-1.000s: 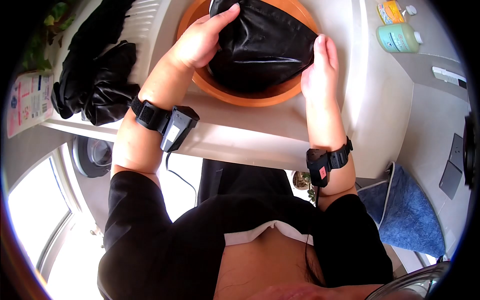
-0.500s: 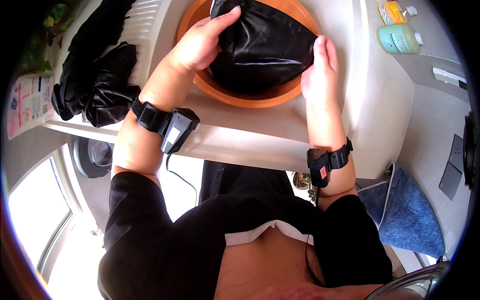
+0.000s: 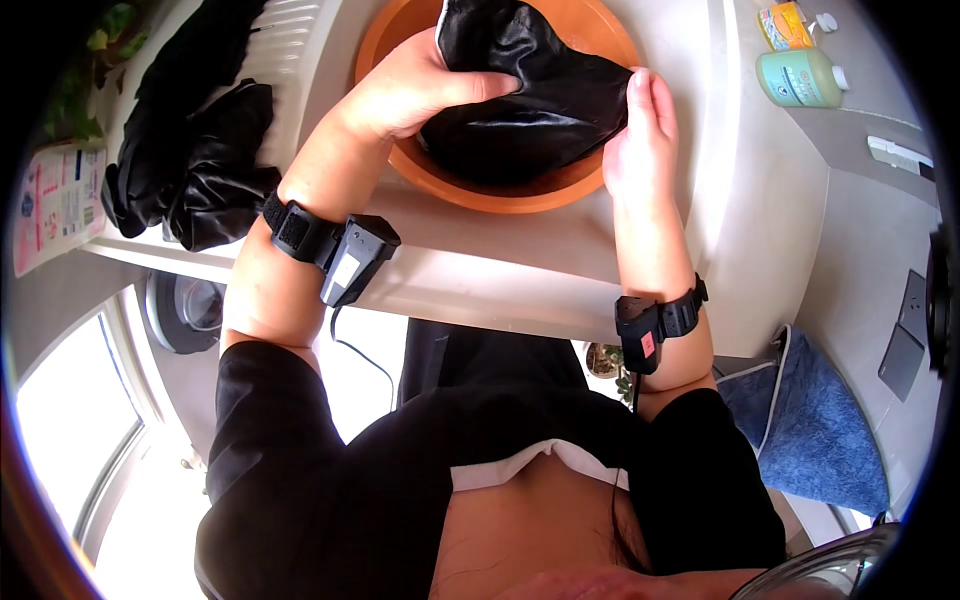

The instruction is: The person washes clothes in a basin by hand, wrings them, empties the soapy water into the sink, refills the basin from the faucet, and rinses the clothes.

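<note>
A shiny black cloth is spread between my hands over an orange basin that stands in the white sink. My left hand grips the cloth's left part, its thumb lying across the top and its other fingers hidden under the fabric. At the cloth's right corner, my right hand pinches the edge between thumb and fingers. The inside of the basin below the cloth is mostly hidden.
Crumpled black clothing lies on the ribbed ledge at left, near a pink-and-white packet and a plant. A green bottle and a yellow one stand at upper right. A blue towel hangs at lower right.
My left thumb has moved right and down across the cloth, and the fabric's upper left part now folds and dips. My right hand has stayed at its corner.
</note>
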Available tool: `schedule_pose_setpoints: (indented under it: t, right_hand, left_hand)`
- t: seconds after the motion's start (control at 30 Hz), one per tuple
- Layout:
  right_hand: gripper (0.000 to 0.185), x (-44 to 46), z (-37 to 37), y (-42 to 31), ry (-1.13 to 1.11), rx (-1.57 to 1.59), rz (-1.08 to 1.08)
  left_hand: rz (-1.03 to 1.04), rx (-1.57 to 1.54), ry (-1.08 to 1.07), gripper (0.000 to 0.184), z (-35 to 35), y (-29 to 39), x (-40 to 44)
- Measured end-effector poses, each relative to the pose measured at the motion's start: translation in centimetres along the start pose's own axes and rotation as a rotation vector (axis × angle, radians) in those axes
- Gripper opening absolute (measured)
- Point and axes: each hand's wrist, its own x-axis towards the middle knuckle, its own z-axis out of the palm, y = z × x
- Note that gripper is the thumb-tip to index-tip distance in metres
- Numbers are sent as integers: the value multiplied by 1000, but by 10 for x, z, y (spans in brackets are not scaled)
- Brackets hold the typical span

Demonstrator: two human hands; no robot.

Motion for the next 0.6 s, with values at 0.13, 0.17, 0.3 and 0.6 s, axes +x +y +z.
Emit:
schedule_pose_setpoints:
  t: [0.13, 0.17, 0.3, 0.6]
  right_hand:
    - [20, 0, 0, 0, -2, -3, 1]
    - [20, 1, -1, 1, -4, -4, -2]
    - [20, 0, 0, 0, 19, 4, -1]
    - [19, 0, 0, 0, -5, -19, 2]
  left_hand:
    - [15, 15, -6, 32, 4, 5, -1]
    - [23, -6, -3, 31, 5, 7, -1]
    - [1, -90, 6, 31, 0, 0, -1]
    - [22, 25, 5, 32, -1, 0, 0]
